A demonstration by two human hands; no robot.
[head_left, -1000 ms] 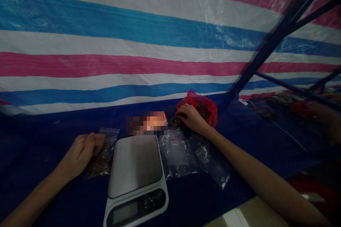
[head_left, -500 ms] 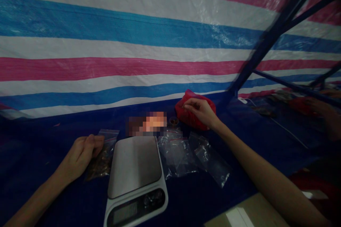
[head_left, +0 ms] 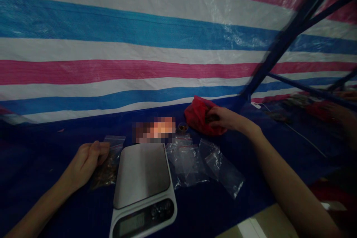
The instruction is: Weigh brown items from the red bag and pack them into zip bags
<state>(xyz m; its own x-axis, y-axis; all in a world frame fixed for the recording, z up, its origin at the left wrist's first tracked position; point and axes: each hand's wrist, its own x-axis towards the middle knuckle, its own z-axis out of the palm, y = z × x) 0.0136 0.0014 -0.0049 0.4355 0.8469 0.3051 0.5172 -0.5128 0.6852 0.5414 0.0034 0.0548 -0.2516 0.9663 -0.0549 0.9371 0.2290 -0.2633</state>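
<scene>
My left hand is closed on the upper edge of a clear zip bag holding small brownish pieces, left of a kitchen scale. Behind the scale, on the right, sits a crumpled red plastic bag with its mouth open. At that mouth my right hand has its fingers curled together, the tips dipping among dark contents. What they grip, if anything, is hidden. A small round container with brown bits inside stands just left of the red bag.
Several clear zip bags lie flat right of the scale, one slanting toward me. A pixelated patch covers something behind the scale. Blue metal bars rise at the right before a striped sheet. Another person's hand is at far right.
My right hand has moved from above the red bag down to its right side, fingertips now in the opening. The left hand keeps its place on the zip bag.
</scene>
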